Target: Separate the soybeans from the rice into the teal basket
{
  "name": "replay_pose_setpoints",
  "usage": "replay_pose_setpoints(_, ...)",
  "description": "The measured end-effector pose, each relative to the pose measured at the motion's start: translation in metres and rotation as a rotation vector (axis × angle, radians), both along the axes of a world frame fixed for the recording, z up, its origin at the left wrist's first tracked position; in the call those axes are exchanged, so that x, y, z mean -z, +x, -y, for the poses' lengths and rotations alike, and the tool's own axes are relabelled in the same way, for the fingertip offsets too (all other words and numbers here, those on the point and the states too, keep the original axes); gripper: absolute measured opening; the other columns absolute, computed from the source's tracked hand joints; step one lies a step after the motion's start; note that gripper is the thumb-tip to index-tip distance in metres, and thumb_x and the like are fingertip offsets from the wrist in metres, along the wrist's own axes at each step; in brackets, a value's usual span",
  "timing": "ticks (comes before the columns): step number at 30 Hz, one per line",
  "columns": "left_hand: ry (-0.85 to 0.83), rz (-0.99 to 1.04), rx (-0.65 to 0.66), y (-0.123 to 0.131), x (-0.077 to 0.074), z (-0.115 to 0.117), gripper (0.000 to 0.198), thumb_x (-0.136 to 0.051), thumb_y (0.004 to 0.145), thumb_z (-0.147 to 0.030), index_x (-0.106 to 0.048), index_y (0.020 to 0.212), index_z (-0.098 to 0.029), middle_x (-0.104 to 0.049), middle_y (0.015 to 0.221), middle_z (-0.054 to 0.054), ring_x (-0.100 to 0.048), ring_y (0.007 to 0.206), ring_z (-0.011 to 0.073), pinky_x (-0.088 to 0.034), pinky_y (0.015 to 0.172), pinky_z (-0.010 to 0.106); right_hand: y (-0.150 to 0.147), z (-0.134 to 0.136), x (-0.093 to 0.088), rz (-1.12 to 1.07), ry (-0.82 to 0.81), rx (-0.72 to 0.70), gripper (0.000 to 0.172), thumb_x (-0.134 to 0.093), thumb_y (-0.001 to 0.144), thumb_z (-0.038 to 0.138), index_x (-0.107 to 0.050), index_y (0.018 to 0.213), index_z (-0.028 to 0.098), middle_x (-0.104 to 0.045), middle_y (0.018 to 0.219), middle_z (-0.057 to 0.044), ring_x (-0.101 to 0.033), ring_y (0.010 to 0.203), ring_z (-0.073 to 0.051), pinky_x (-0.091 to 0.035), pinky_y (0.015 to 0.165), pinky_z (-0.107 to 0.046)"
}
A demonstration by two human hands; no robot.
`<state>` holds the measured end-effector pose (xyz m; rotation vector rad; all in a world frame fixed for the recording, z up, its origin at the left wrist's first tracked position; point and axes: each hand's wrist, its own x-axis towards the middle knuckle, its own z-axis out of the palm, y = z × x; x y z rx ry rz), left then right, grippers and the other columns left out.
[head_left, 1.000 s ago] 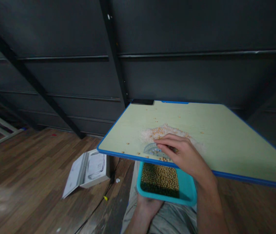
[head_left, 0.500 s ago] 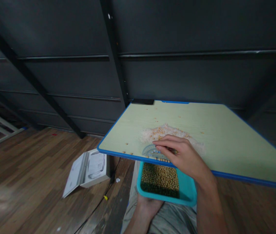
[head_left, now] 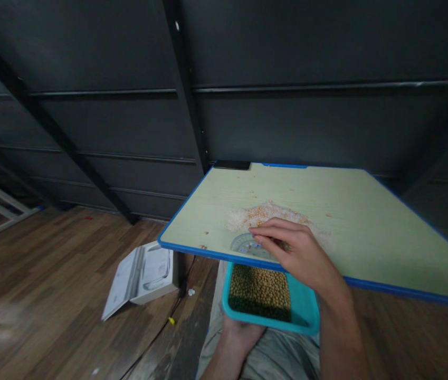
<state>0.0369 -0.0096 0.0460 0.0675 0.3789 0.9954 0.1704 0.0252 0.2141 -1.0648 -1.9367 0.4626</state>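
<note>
My right hand [head_left: 301,256] rests on the pale green table [head_left: 366,232] near its blue front edge, fingers pinched on a clear half-round protractor [head_left: 243,244] that lies flat on the top. Just behind the hand is a heap of white rice mixed with yellow beans [head_left: 263,214]. Below the table edge hangs a teal tray [head_left: 306,311] partly filled with yellow beans [head_left: 259,287]. My left hand [head_left: 243,332] holds the tray from underneath, its fingers hidden by it.
A few loose beans [head_left: 203,246] dot the table top. A black phone-like slab [head_left: 231,165] lies at the table's far left corner. An open white box [head_left: 144,274] sits on the wooden floor to the left. A dark panelled wall with a slanted beam stands behind.
The small cluster of beans at the table's front edge beside the protractor is gone. My right hand and the protractor shifted only slightly; the tray stays in place.
</note>
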Motion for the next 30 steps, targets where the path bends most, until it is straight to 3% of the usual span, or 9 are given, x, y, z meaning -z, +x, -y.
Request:
replay_pose_setpoints(13, 0.014, 0.066, 0.03, -0.004, -0.002, 0.003, 0.03, -0.052, 0.08, -0.026, -0.071, 0.102, -0.031, -0.075, 0.115, 0.004, -0.055, 0.125, 0.0305, -0.038, 0.109, 0.054, -0.006, -0.01, 0.009, -0.054, 0.122, 0.207, 0.024, -0.054, 0.094, 0.018, -0.071, 0.108, 0.026, -0.071, 0.106, -0.002, -0.065, 0.097, -0.018, -0.051, 0.088, -0.037)
replay_pose_setpoints(20, 0.022, 0.076, 0.041, -0.005, -0.007, 0.003, 0.03, -0.051, 0.081, -0.027, -0.071, 0.102, -0.03, -0.075, 0.114, 0.005, -0.056, 0.125, 0.0309, -0.038, 0.109, 0.055, -0.003, -0.014, 0.01, -0.03, 0.119, 0.217, 0.023, -0.054, 0.094, 0.018, -0.071, 0.107, 0.026, -0.072, 0.107, -0.003, -0.065, 0.098, -0.018, -0.051, 0.089, -0.037)
replay_pose_setpoints(30, 0.042, 0.06, 0.064, -0.005, -0.006, 0.004, 0.032, -0.049, 0.082, -0.027, -0.071, 0.105, -0.03, -0.076, 0.113, 0.004, -0.054, 0.127, 0.026, -0.04, 0.109, 0.047, -0.006, -0.016, 0.016, -0.023, 0.085, 0.181, 0.023, -0.057, 0.092, 0.017, -0.072, 0.107, 0.026, -0.072, 0.107, 0.0, -0.065, 0.098, -0.016, -0.05, 0.091, -0.033)
